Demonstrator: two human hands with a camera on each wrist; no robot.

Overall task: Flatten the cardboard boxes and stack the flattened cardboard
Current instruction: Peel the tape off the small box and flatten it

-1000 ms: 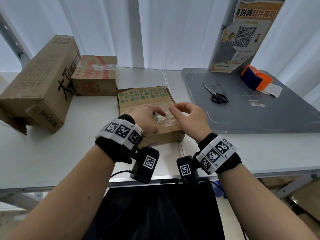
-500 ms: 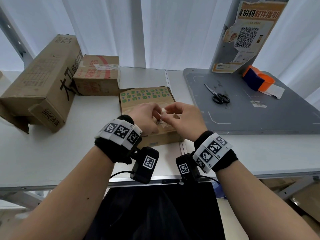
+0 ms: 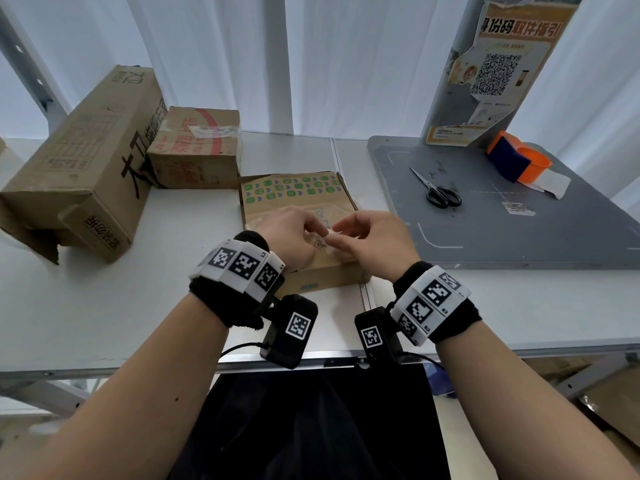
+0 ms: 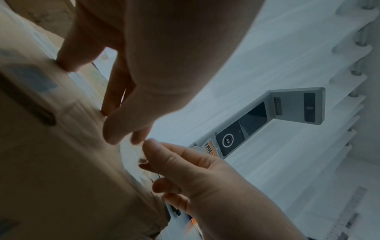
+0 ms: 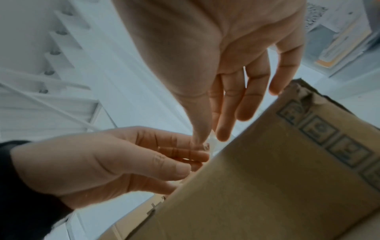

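Note:
A flat brown cardboard box [image 3: 298, 199] with green icons lies on the white table in front of me. Clear tape [image 3: 325, 240] is partly lifted off its top. My left hand [image 3: 320, 233] and right hand [image 3: 333, 238] meet fingertip to fingertip over the box's near part. In the right wrist view my right hand [image 5: 211, 139] pinches a bit of the tape [image 5: 213, 144] between thumb and forefinger, just off the box [image 5: 267, 178]. My left hand [image 5: 197, 160] is curled beside it, its fingertips at the same tape. In the left wrist view my left hand [image 4: 127, 138] pinches the tape [image 4: 131, 152].
A long cardboard box [image 3: 79, 168] and a smaller red-printed box [image 3: 197, 147] stand at the back left. At right a grey mat [image 3: 502, 237] carries scissors [image 3: 438, 195] and an orange tape dispenser [image 3: 519, 161], with a poster stand [image 3: 491, 64] behind. The table's front edge [image 3: 138, 365] is near my wrists.
My hands have drawn together over the box. The right thumb and forefinger, apart a second ago, now pinch the tape next to the left fingertips.

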